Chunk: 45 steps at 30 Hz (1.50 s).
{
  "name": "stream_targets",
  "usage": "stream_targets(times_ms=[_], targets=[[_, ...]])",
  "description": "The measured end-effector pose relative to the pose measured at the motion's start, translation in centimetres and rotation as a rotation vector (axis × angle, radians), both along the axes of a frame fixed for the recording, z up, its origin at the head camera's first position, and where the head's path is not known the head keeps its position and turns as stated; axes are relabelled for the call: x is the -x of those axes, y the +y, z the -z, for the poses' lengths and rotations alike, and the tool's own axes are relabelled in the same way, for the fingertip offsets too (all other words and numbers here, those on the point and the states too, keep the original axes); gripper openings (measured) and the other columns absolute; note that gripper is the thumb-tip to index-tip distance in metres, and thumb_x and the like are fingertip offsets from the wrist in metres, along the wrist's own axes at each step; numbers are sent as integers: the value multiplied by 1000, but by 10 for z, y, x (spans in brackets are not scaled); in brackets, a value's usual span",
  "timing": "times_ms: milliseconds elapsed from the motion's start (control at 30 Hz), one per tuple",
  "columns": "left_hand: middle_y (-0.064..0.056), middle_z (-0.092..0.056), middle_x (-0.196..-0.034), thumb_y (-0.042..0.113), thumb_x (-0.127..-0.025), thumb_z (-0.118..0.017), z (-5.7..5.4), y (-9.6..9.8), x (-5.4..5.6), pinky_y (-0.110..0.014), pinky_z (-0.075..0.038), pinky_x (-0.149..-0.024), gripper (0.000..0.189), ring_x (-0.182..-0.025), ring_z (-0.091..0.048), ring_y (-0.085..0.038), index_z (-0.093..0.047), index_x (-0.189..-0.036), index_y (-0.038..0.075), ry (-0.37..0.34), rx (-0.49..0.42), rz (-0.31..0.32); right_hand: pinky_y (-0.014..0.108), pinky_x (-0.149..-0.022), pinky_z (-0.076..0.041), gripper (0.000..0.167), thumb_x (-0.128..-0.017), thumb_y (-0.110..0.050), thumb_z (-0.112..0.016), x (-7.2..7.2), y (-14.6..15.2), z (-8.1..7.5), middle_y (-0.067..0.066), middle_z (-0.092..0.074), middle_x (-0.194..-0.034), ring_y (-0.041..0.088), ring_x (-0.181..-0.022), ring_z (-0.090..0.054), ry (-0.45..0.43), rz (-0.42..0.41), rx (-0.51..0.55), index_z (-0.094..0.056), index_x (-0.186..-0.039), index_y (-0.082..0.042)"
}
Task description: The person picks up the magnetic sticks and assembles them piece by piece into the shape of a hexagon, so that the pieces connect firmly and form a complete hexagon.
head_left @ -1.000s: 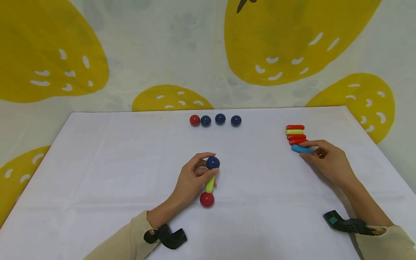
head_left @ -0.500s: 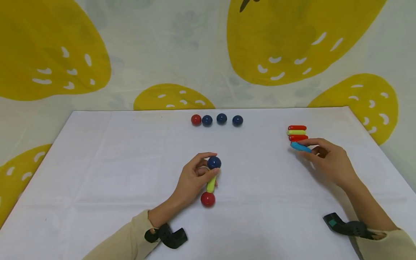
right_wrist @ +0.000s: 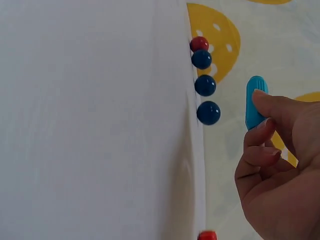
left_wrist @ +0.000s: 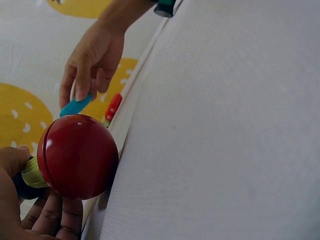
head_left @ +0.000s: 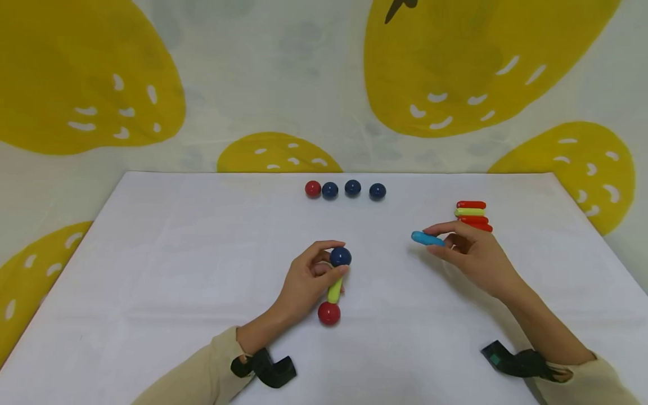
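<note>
My left hand holds a joined piece near the middle of the table: a dark blue ball on top, a yellow-green rod below it, and a red ball at the lower end. In the left wrist view that red ball fills the front, with the yellow-green rod behind it. My right hand pinches a light blue rod between thumb and fingers, above the table. The right wrist view shows this blue rod sticking up past the thumb.
Along the back edge of the white table stand a red ball and three dark blue balls. At the right lies a stack of red rods with a yellow-green rod among them, partly behind my right hand.
My right hand has lifted the light blue rod off the row of rods and carried it left toward the middle. The left hand keeps its hold on the joined piece.
</note>
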<state>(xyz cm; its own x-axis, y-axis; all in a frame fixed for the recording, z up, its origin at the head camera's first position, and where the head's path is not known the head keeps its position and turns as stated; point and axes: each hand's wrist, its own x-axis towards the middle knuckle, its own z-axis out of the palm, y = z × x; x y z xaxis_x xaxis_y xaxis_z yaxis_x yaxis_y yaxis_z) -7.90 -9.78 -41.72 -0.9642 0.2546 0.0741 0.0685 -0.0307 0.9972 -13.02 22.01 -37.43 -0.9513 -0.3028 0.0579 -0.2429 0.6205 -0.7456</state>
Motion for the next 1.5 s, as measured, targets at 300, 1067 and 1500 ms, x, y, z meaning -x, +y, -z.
stream_targets(times_ms=[300, 1067, 1500], targets=[[-8, -58, -89, 2, -90, -65, -16, 2, -2, -20, -42, -61, 42, -63, -60, -19, -53, -130, 2, -26, 24, 4, 25, -52, -42, 28, -88, -28, -71, 6, -32, 1, 0, -58, -85, 19, -70, -52, -22, -77, 23, -66, -114, -26], [-9, -58, -85, 1, -90, -64, -35, 1, -5, -19, -41, -60, 41, -61, -60, -20, -52, -129, -2, -8, 45, -4, 25, -59, -45, 25, -88, -22, -71, 9, -73, -6, -7, -60, -95, 19, -76, -52, -72, -254, 55, -67, -112, -26], [-10, -58, -84, 0, -90, -63, -37, -1, -4, -19, -41, -59, 40, -60, -60, -24, -51, -128, -4, 0, 20, -1, 25, -59, -45, 28, -86, -15, -73, 12, -81, -8, -10, -60, -94, 16, -73, -52, -35, -352, 56, -67, -111, -27]])
